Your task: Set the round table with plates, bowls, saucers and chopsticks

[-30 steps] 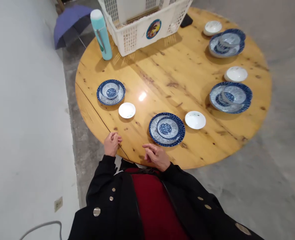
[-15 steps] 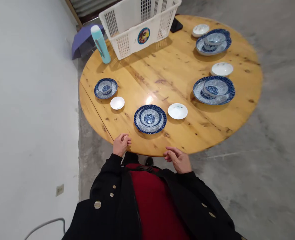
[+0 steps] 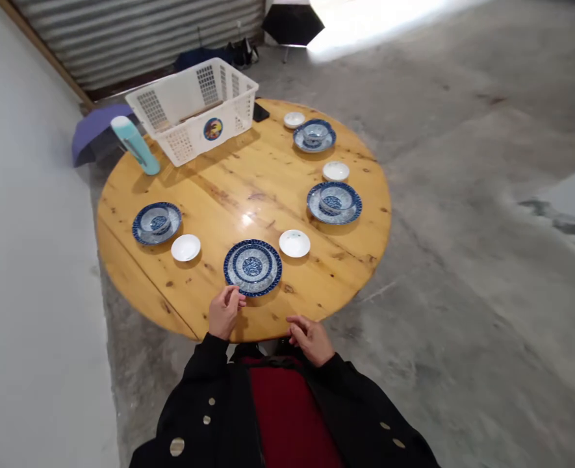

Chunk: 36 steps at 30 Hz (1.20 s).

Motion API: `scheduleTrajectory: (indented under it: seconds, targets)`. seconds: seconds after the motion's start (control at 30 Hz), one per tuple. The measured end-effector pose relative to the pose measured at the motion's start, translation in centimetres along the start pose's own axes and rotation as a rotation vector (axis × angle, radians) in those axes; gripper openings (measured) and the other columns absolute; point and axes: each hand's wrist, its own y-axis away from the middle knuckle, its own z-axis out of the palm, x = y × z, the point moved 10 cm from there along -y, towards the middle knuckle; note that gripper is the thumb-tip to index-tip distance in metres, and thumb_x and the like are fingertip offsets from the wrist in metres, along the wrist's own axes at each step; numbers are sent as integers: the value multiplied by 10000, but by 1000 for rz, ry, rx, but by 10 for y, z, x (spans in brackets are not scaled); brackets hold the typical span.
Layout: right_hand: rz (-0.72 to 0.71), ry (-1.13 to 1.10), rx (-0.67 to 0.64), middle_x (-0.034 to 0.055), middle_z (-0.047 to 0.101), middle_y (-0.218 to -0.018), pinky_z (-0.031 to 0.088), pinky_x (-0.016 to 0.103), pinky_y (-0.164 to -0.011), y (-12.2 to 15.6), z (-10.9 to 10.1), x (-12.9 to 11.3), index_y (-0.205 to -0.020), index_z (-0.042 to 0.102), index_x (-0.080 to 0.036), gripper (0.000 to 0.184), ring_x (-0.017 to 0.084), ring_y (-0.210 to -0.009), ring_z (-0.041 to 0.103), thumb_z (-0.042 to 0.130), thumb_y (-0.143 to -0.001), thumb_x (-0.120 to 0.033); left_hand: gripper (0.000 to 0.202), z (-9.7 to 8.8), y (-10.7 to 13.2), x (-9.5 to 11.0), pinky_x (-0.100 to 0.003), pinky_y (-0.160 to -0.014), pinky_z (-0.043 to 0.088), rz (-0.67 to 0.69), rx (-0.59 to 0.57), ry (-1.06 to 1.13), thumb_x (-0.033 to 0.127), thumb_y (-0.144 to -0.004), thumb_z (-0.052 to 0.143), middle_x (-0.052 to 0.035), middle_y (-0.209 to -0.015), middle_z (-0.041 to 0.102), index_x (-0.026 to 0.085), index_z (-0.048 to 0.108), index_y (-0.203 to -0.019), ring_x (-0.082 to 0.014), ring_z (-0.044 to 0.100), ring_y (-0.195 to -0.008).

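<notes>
Blue-and-white porcelain plate (image 3: 253, 290), small bowl (image 3: 253, 266) nested on it, near front edge of round wooden table (image 3: 287, 195). Probably stiff, glazed-slick, chippable; best gripped at opposite rims, carried level. Left hand (image 3: 225, 313) loosely curled, empty, just beside rim; right hand (image 3: 312, 339) half-curled, empty, at table edge.

I see my left hand (image 3: 225, 313) curled loosely on the round wooden table (image 3: 268, 175), its fingertips just beside the near rim of a blue-patterned plate (image 3: 253, 267) with a matching bowl in it. My right hand (image 3: 311, 338) rests at the table's near edge, fingers half bent and holding nothing. A small white dish (image 3: 294, 243) sits just right of that plate. Across the table stand a white basket (image 3: 194, 110) and a teal bottle (image 3: 135, 144).
</notes>
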Motion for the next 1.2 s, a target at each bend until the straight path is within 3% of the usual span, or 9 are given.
scheduleTrajectory:
  seconds: [0.13, 0.33, 0.43, 0.63, 0.7, 0.77, 0.87, 0.97, 1.2]
  targets:
    - [32, -89, 85, 51, 704, -709, 495, 306, -543, 6, -33, 10, -956, 659, -173, 483, 184, -535, 638, 537, -729, -581, 332, 76, 4, 29, -271, -639, 550, 80, -197, -102, 480, -841, 568, -38, -764, 719, 178, 656, -951, -167, 703, -639]
    - [62, -238, 214, 55, 702, -687, 479, 286, -490, 10, -133, 36, -945, 671, -154, 522, 181, -524, 634, 611, -685, -603, 281, 198, 31, 32, -278, -636, 540, 95, -414, -266, 420, -866, 513, -46, -775, 730, 190, 651, -950, -173, 704, -632]
    - [78, -291, 275, 64, 714, -692, 500, 286, -495, 19, -209, 59, -954, 678, -147, 546, 184, -536, 646, 649, -658, -604, 272, 265, 47, 27, -262, -600, 511, 46, -420, -289, 408, -862, 503, -43, -762, 718, 181, 638, -927, -162, 690, -619]
    - [134, -266, 456, 77, 737, -723, 556, 311, -537, 54, -390, 110, -958, 696, -143, 542, 197, -571, 671, 688, -633, -577, 207, 413, 94, 41, -223, -587, 487, -9, -518, -242, 338, -861, 500, -18, -733, 698, 177, 620, -912, -127, 665, -605]
    - [168, -242, 509, 81, 740, -724, 565, 319, -546, 62, -438, 122, -946, 697, -139, 551, 202, -578, 677, 684, -619, -582, 195, 450, 107, 51, -223, -595, 492, 14, -581, -250, 329, -855, 511, -11, -727, 693, 178, 625, -903, -123, 659, -596]
    - [185, -227, 538, 85, 742, -729, 570, 323, -556, 64, -472, 128, -947, 695, -132, 563, 203, -585, 680, 675, -614, -586, 192, 475, 113, 59, -226, -602, 497, 34, -622, -258, 327, -855, 512, -7, -724, 689, 179, 625, -898, -123, 656, -590]
    - [182, -238, 535, 85, 738, -725, 566, 321, -557, 50, -498, 126, -948, 688, -126, 562, 201, -587, 675, 671, -620, -582, 199, 492, 106, 68, -231, -607, 500, 43, -592, -298, 330, -860, 501, -11, -723, 694, 180, 627, -893, -131, 665, -597]
    - [155, -273, 496, 82, 730, -723, 556, 315, -546, 23, -504, 114, -949, 684, -125, 558, 196, -582, 667, 676, -633, -584, 227, 509, 86, 75, -235, -615, 502, 39, -543, -335, 351, -877, 480, -20, -733, 706, 180, 628, -896, -139, 679, -614]
    - [102, -220, 353, 82, 730, -740, 546, 311, -543, -46, -520, 84, -982, 700, -130, 580, 191, -584, 662, 683, -682, -627, 242, 586, 25, 102, -242, -607, 495, 60, -558, -253, 358, -880, 468, -31, -751, 715, 178, 627, -910, -150, 688, -623]
